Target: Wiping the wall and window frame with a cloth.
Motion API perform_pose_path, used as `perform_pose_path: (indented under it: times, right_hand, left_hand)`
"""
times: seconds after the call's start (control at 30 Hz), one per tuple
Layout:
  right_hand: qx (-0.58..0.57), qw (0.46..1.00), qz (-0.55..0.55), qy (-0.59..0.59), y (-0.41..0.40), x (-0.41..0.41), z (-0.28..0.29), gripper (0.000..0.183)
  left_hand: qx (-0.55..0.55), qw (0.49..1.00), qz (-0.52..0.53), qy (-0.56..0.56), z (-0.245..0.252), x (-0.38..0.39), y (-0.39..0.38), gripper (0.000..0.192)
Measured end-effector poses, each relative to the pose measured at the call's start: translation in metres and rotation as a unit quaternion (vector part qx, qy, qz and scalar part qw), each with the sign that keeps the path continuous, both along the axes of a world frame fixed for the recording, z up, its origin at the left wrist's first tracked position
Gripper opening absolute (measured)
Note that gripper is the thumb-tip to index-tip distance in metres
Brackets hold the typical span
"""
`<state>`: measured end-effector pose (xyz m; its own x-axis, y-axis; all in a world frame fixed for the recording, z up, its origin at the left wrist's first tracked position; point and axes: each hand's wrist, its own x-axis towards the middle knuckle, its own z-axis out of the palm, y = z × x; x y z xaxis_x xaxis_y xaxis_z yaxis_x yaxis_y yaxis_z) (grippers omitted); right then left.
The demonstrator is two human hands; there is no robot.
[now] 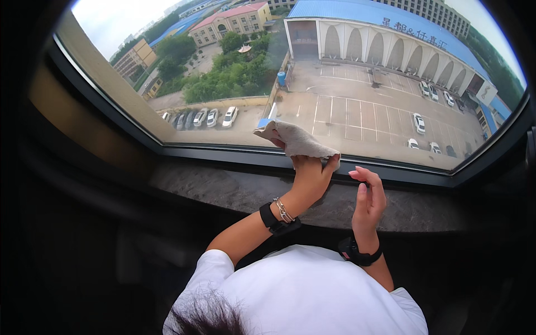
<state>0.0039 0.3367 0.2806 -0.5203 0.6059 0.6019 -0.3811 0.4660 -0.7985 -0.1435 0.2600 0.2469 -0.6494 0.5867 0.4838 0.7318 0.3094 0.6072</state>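
My left hand (310,178) holds a pale grey cloth (299,139) at the lower part of the window. The cloth is draped over the fingers, so most of them are hidden; whether it presses on the glass I cannot tell. Below it runs the dark window frame (217,155). To the right, my right hand (369,201) is raised over the stone windowsill (251,193), fingers bent and apart, with nothing in it.
The dark frame closes in at the left and right of the window pane (356,109). Through the glass, far below, lie a parking lot (347,98) with several cars, trees (234,71) and a blue-roofed building (351,12).
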Motion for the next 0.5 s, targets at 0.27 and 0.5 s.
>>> perform_pose_path:
  times: [0.27,0.5]
  right_hand:
    - [0.156,0.984,-0.073,-0.051,0.005,0.027,0.003,0.035]
    - [0.090,0.970,-0.213,-0.080,0.043,0.056,-0.006,0.051]
  left_hand:
    - [-0.057,0.963,-0.166,0.207,0.030,0.052,0.053,0.072]
    - [-0.164,0.896,-0.295,0.287,0.061,0.081,0.099,0.066]
